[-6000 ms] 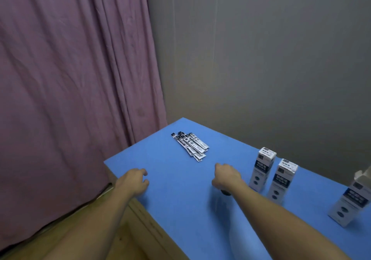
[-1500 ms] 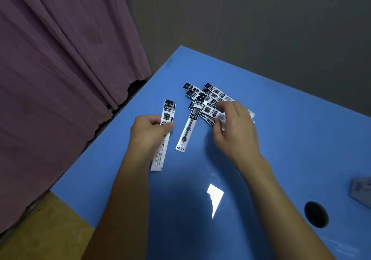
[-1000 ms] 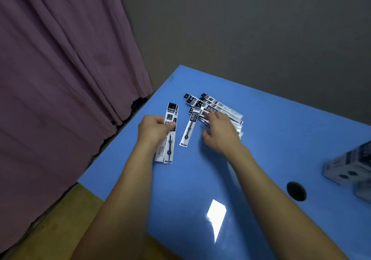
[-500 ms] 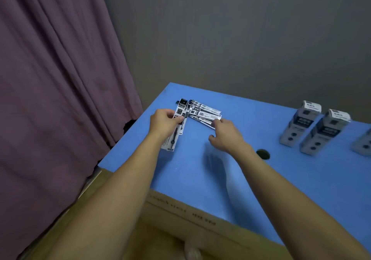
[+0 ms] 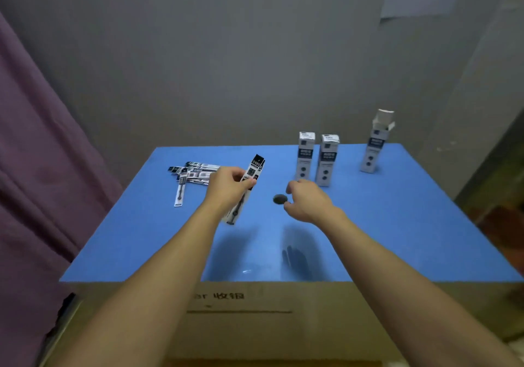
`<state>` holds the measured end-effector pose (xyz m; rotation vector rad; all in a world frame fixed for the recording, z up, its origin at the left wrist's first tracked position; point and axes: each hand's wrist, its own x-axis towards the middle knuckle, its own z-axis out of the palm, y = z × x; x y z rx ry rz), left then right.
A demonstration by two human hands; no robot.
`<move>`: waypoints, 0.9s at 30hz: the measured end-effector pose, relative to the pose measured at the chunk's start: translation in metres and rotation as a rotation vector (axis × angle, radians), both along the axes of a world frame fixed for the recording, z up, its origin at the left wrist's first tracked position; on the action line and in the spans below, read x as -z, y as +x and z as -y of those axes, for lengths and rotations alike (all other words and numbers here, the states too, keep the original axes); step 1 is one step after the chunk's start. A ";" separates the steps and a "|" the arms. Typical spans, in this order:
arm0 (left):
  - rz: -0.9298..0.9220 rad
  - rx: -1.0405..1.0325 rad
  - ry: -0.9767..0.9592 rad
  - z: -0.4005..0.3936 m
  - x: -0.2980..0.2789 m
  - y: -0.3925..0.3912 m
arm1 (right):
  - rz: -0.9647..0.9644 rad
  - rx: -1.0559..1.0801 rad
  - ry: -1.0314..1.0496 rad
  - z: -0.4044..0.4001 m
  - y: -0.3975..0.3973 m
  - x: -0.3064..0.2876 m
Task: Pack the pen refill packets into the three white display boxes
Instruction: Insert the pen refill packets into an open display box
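My left hand (image 5: 228,186) grips a few pen refill packets (image 5: 253,168) lifted above the blue table (image 5: 397,225), their black tops pointing up and away. A loose pile of refill packets (image 5: 192,172) lies at the far left of the table. Three white display boxes stand at the back: two side by side (image 5: 305,154) (image 5: 328,158) with tops closed, and a third box (image 5: 375,147) further right with its top flap open. My right hand (image 5: 307,200) hovers empty with loosely curled fingers, just in front of the two closed boxes.
A round dark hole (image 5: 280,198) sits in the table between my hands. A purple curtain (image 5: 37,182) hangs along the left side, a grey wall (image 5: 255,54) stands behind. The table's cardboard front (image 5: 255,310) faces me.
The view swung right and the boxes came into sight. My left hand lifted its packets off the table and carried them right. My right hand left the pile and moved toward the boxes.
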<state>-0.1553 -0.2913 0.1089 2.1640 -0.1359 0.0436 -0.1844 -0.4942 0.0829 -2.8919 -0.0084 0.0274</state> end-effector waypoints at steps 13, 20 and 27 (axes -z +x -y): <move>0.017 0.298 0.018 0.205 -0.004 -0.005 | -0.014 0.249 0.006 0.177 -0.050 0.007; 0.001 0.283 0.004 0.304 0.003 0.019 | -0.029 0.235 0.018 0.279 -0.013 0.014; -0.040 0.171 -0.063 0.370 0.011 0.052 | -0.012 0.189 0.079 0.355 0.046 0.022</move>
